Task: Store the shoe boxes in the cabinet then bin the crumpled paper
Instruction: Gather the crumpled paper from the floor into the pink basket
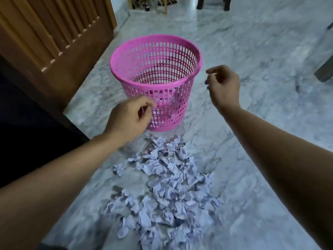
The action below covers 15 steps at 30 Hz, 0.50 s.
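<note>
Marble flooring (252, 51), grey and veined, formed the work surface across the whole view. Nearest the camera, a heap of crumpled paper (167, 186) lay spread on the floor between the two forearms; none of it was held. One loose ball (118, 169) sat just beside the heap on its left edge.

Beyond the heap, the left hand (128, 118) hovered in front of the near wall of the pink bin (156, 82), fingers curled loosely inward and grasping nothing. The right hand (224, 85) hung just beside the bin's rim, fingers drooping and relaxed, also without a load.

The bin stood upright on the floor, just past the far end of the heap. Its interior appeared to contain no paper, though the mesh base was only partly visible.

At far left stood a slatted wooden cabinet door (54, 33). No shoe boxes were in view, so the storage step was judged probably complete but could not be confirmed. The binning step was judged barely started: essentially all the paper remained on the floor.
</note>
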Each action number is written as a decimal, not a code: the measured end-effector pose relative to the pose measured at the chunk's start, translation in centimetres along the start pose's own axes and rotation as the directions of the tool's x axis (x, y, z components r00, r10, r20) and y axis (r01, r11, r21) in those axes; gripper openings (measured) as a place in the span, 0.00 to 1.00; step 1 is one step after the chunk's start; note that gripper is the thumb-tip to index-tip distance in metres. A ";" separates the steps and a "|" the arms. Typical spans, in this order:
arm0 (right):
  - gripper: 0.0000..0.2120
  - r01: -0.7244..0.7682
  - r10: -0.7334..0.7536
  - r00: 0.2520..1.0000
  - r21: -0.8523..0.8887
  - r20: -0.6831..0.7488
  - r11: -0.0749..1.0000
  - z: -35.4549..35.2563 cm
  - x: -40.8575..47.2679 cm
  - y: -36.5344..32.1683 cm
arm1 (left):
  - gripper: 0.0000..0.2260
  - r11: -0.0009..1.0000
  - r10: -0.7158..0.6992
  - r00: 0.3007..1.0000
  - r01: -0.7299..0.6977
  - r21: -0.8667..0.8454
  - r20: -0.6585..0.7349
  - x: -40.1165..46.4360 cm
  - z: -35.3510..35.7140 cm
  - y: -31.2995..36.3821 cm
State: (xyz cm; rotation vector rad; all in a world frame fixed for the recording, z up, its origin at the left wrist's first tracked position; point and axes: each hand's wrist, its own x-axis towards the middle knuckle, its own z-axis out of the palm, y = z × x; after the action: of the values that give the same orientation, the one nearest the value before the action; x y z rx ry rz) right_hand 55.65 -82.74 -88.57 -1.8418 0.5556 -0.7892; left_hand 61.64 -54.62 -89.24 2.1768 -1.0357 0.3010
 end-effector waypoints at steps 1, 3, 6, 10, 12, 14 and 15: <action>0.11 -0.029 0.031 0.999 -0.051 0.034 0.998 -0.4 -1.9 1.7 | 0.07 1.000 -0.004 0.999 0.003 0.018 0.049 -3.0 0.9 -1.1; 0.11 -0.052 0.089 0.983 -0.220 0.162 0.974 -0.6 -5.5 5.0 | 0.14 0.992 -0.094 0.976 0.076 0.098 0.195 -8.4 2.7 -4.4; 0.08 0.001 0.231 0.880 -0.487 0.415 0.873 0.5 -9.3 9.7 | 0.45 0.907 -0.361 0.781 0.168 0.386 0.509 -14.4 4.2 -11.0; 0.33 0.070 0.439 0.729 -0.695 0.526 0.716 4.2 -11.4 12.9 | 0.63 0.829 -0.543 0.583 0.257 0.497 0.604 -18.6 4.7 -15.6; 0.42 0.089 0.482 0.722 -0.758 0.496 0.646 6.5 -11.4 13.9 | 0.63 0.839 -0.534 0.579 0.277 0.468 0.616 -18.7 6.0 -15.8; 0.47 0.107 0.491 0.714 -0.771 0.498 0.628 8.5 -11.2 14.6 | 0.63 0.865 -0.486 0.645 0.258 0.431 0.589 -18.2 8.0 -15.6; 0.48 0.129 0.485 0.705 -0.766 0.518 0.630 9.4 -11.2 15.0 | 0.63 0.880 -0.453 0.692 0.249 0.404 0.562 -17.5 9.2 -15.4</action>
State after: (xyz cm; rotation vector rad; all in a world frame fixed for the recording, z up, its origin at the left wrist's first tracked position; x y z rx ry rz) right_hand 54.64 -74.97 -108.02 -2.5891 0.6136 0.4495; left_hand 61.00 -43.73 -111.82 2.7906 -0.9043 -0.5663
